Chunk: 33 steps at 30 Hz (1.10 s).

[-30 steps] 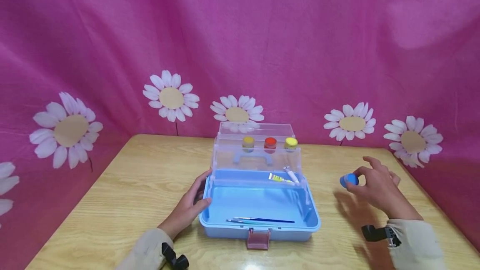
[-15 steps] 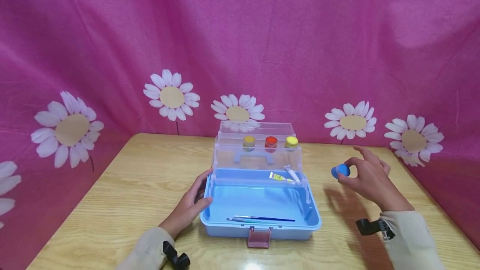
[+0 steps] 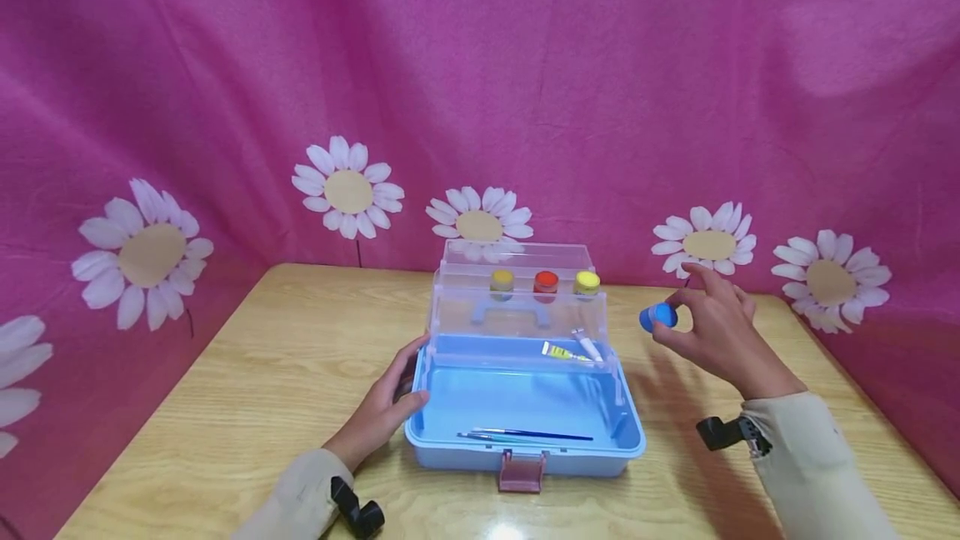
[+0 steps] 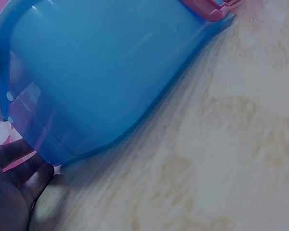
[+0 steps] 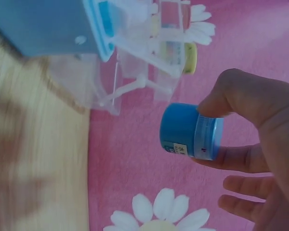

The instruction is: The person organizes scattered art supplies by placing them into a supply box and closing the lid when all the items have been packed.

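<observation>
Between thumb and index finger, my right hand (image 3: 727,340) pinches a small blue paint jar (image 3: 654,318), raised above the table right of the box. In the right wrist view the blue paint jar (image 5: 176,129) lies tilted on its side, a small label showing. My left hand (image 3: 382,411) grips the left side of an open light-blue plastic art box (image 3: 442,458), thumb at the rim and the other fingers outside. Two paintbrushes (image 3: 536,436) lie inside along the box's front. Clear upper trays hold a dark-yellow jar (image 3: 502,283), a red jar (image 3: 546,284) and a yellow jar (image 3: 587,282).
A yellow-labelled paint tube (image 3: 561,352) and a white tube (image 3: 587,345) lie in the lower clear tray. The pink latch (image 3: 521,473) hangs at the box's front. Behind the wooden table (image 3: 247,373) hangs a pink cloth (image 3: 480,65) with daisies.
My right hand has carried the blue jar leftward and upward, closer to the box. My left hand keeps its grip on the box, and the view has shifted slightly.
</observation>
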Each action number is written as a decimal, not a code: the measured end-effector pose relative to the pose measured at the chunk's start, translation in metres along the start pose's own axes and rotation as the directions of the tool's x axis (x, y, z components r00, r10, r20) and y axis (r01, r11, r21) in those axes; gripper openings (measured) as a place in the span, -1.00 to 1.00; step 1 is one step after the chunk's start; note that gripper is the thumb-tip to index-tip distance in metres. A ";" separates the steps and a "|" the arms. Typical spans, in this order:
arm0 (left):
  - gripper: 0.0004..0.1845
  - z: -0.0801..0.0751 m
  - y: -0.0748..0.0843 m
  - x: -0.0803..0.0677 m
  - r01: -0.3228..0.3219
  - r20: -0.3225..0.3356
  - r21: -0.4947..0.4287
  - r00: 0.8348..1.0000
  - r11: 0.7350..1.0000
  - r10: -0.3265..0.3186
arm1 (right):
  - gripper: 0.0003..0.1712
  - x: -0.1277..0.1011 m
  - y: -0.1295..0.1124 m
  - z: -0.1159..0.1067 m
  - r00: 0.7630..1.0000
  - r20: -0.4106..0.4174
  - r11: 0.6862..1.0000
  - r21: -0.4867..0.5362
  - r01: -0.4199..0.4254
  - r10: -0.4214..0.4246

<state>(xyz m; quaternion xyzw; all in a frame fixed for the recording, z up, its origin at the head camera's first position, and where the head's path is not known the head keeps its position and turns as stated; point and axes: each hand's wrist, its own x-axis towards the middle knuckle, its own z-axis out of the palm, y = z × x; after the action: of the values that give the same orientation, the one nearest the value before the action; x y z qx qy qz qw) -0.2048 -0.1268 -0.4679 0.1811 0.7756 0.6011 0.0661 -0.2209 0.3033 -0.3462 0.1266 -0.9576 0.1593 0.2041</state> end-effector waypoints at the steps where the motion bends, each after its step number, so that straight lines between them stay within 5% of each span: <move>1: -0.31 0.000 0.000 0.000 0.004 0.000 0.000 1.000 1.000 -0.004 | -0.65 0.002 -0.003 0.000 1.000 0.005 1.000 0.004 0.000 0.000; 11: -0.31 -0.002 0.000 0.001 0.006 -0.011 0.006 1.000 1.000 -0.006 | -0.68 0.024 -0.027 -0.003 0.996 -0.015 0.996 -0.023 0.088 -0.088; 33: -0.32 -0.001 -0.004 0.002 -0.022 -0.003 -0.023 1.000 0.999 0.022 | -0.72 0.070 -0.068 0.003 0.984 0.082 0.986 0.078 0.150 -0.156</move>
<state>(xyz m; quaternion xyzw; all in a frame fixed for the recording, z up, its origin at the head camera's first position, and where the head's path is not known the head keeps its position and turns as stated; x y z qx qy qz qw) -0.2074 -0.1280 -0.4713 0.1880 0.7666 0.6109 0.0607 -0.2632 0.2269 -0.3014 0.2141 -0.9467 0.1714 0.1689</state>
